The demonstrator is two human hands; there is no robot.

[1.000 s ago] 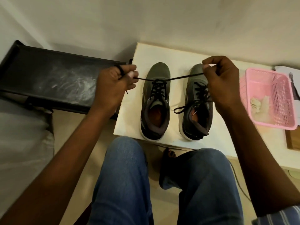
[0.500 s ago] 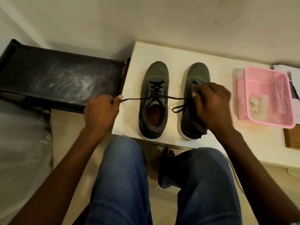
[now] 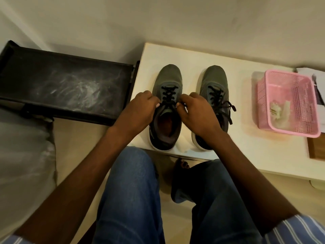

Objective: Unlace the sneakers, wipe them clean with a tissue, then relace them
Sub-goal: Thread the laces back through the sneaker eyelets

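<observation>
Two grey sneakers with black laces stand side by side on a white table [image 3: 246,152], toes pointing away from me. The left sneaker [image 3: 167,80] is laced up its front. My left hand [image 3: 139,110] and my right hand [image 3: 198,111] meet over its tongue, each pinching an end of its black lace [image 3: 168,95] at the top eyelets. The right sneaker [image 3: 216,80] is laced too, and its loose lace ends [image 3: 229,111] trail off its right side. My right wrist covers that shoe's heel.
A pink mesh basket [image 3: 290,131] with crumpled tissue [image 3: 279,110] inside stands at the table's right. A black dusty tray-like surface [image 3: 65,87] lies left of the table. A wooden board [image 3: 316,148] and papers sit at the far right. My knees are below the table edge.
Both hands held the lace stretched wide across the shoes, lowered it, and have now drawn in together over the left sneaker's tongue.
</observation>
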